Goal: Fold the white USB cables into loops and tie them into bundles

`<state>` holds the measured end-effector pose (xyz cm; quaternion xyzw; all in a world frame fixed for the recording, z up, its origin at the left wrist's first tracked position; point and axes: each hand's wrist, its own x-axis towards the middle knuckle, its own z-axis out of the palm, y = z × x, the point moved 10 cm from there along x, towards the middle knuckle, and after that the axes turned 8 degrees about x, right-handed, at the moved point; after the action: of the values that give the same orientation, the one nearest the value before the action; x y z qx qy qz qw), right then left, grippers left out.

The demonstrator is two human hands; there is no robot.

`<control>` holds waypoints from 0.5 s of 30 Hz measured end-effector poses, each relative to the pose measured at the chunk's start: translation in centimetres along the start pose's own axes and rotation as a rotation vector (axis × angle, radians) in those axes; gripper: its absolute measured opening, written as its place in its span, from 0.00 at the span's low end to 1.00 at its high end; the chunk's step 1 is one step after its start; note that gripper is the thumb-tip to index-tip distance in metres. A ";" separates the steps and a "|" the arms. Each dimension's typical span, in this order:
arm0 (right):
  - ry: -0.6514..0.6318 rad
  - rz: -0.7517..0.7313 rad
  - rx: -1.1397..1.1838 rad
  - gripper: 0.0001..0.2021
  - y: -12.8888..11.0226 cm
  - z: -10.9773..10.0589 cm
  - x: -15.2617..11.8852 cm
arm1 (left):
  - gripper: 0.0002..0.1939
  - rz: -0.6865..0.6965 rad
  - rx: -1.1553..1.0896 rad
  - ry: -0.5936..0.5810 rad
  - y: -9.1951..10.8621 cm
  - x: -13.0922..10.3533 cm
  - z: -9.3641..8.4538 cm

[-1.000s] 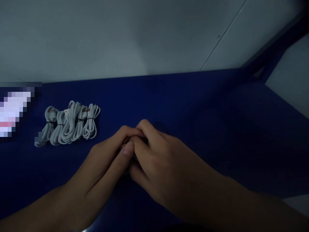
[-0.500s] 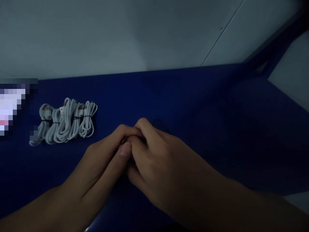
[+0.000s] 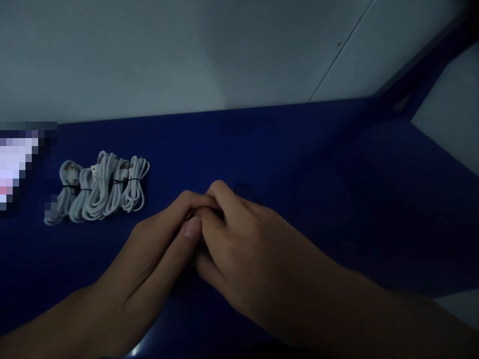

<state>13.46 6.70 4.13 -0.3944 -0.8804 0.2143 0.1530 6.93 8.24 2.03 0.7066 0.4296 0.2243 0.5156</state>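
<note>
My left hand [image 3: 157, 249] and my right hand [image 3: 243, 249] meet over the blue surface, fingers closed and pressed together. A small reddish thing [image 3: 187, 218] peeks out between the left thumb and forefinger; the fingers hide most of it, so its kind cannot be told. The right fingertips are curled out of sight against the left hand. Just beyond the right knuckles a thin dark loop [image 3: 246, 189] shows faintly on the surface. To the left lie several coiled white cables [image 3: 101, 192], side by side, bound with thin black ties.
The blue tabletop [image 3: 299, 149] runs up to a pale grey wall [image 3: 142, 55]. A blue frame bar [image 3: 422, 75] slants at the upper right. At the left edge is a bright, pixelated screen-like patch [image 3: 15, 159].
The view has shifted very slightly, so the cables and hands sit a few pixels further left. Both hands keep nearly the same closed pose.
</note>
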 end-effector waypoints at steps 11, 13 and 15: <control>-0.004 -0.017 -0.020 0.08 -0.1 0.3 -0.2 | 0.15 0.045 0.044 0.002 -0.1 -0.2 -0.1; -0.019 0.010 -0.007 0.09 0.0 0.3 -0.1 | 0.15 0.043 0.052 0.007 -0.3 -0.2 -0.2; -0.020 0.014 -0.004 0.09 -0.1 0.2 0.0 | 0.15 0.047 0.060 0.006 -0.4 -0.2 -0.2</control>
<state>13.30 6.60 3.97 -0.3986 -0.8796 0.2175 0.1419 6.50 8.25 1.78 0.7311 0.4210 0.2255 0.4873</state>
